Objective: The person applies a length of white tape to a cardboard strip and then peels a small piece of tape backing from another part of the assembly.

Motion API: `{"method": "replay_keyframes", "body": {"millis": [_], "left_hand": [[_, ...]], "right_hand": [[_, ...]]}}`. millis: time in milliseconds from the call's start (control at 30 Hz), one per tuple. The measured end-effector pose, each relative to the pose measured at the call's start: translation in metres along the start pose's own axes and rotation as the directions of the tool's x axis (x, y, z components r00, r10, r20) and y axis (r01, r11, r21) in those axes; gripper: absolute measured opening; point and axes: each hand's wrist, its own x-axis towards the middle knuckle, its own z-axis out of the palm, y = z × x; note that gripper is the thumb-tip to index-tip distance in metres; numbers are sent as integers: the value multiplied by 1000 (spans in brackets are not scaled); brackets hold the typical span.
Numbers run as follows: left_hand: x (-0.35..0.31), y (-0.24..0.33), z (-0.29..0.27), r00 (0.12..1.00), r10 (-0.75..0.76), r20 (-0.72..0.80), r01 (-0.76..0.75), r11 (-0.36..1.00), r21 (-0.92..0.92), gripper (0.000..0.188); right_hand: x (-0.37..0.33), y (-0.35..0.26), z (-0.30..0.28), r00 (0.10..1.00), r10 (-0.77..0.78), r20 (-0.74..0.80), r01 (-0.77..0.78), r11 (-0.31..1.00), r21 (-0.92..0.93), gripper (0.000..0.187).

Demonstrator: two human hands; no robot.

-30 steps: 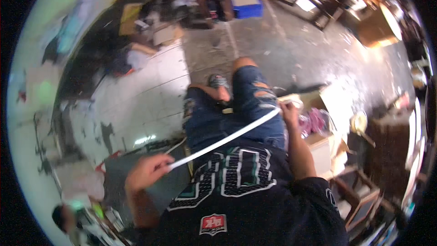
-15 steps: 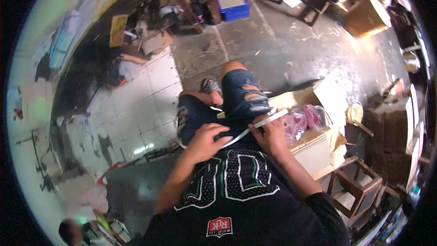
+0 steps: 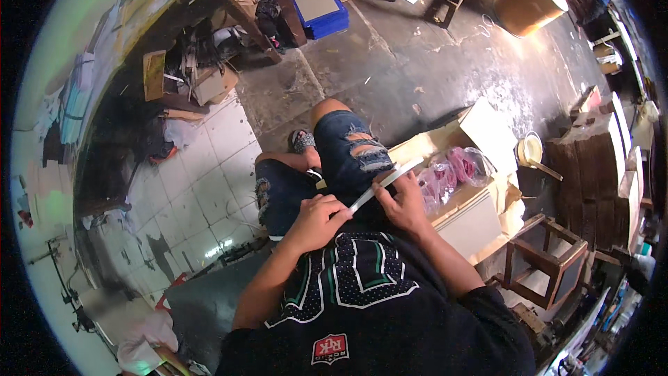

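Note:
A narrow white strip (image 3: 366,197) stretches between my two hands above my lap. My left hand (image 3: 321,223) is closed, its thumb and fingers pinching the strip's near end. My right hand (image 3: 403,203) grips the strip farther up, and the upper end sticks out past its fingers. What the strip is made of cannot be made out. To the right of my right hand, a clear plastic bag with pink contents (image 3: 454,173) lies in an open cardboard box (image 3: 465,232).
Right of the box are a small wooden stool (image 3: 550,271), a white tub with a stick (image 3: 532,150) and stacked brown sheets (image 3: 584,181). Farther off stand a round tan container (image 3: 531,1) and a blue stack (image 3: 327,24). Cardboard scraps (image 3: 214,87) lie far left.
My left hand, loosely open before, now pinches the strip's end. The strip has gone from curved to nearly straight. The whole view has shifted slightly.

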Motion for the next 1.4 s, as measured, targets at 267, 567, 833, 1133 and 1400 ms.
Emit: {"method": "replay_keyframes", "body": {"millis": [267,567,833,1133,1400], "left_hand": [[-1,10,-1,999,-27,-27,25,996,-91,19],[-11,15,1,999,28,-22,-27,1000,5,21],[-20,15,-4,999,-29,45,28,999,21,19],[-29,26,-13,996,-43,81,42,999,12,20],[-32,26,-22,991,-42,126,56,992,-112,20]], "right_hand": [[9,9,-8,923,375,90,-350,716,604,19],[16,58,-22,913,403,55,-347,699,626,19],[12,69,1,906,418,62,-373,724,580,24],[11,70,9,891,448,73,-390,674,627,26],[9,62,7,890,447,84,-416,726,548,32]]}}
